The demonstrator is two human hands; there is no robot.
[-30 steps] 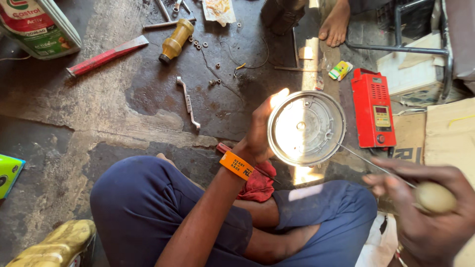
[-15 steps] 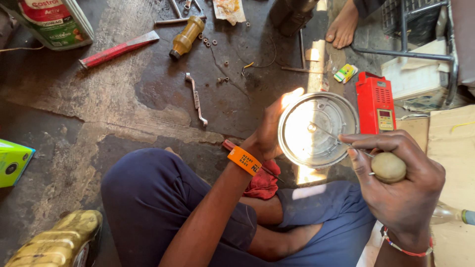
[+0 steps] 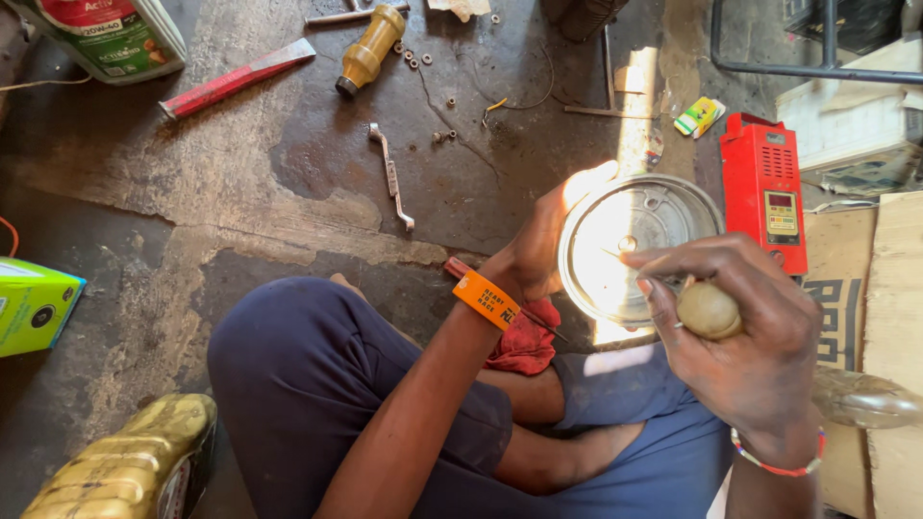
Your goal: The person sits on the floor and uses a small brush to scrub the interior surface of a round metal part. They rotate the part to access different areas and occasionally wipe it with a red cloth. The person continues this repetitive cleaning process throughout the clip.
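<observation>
Head view: left hand [image 3: 538,252] grips round metal cover [image 3: 615,231]; right hand [image 3: 745,336] w/ screwdriver [image 3: 707,309] inside.

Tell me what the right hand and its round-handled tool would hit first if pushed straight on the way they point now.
Most likely the inner face of the round metal cover held by the left hand. The right hand grips a round-handled tool aimed at the cover's middle; the tip is hidden, so contact cannot be judged.
</observation>
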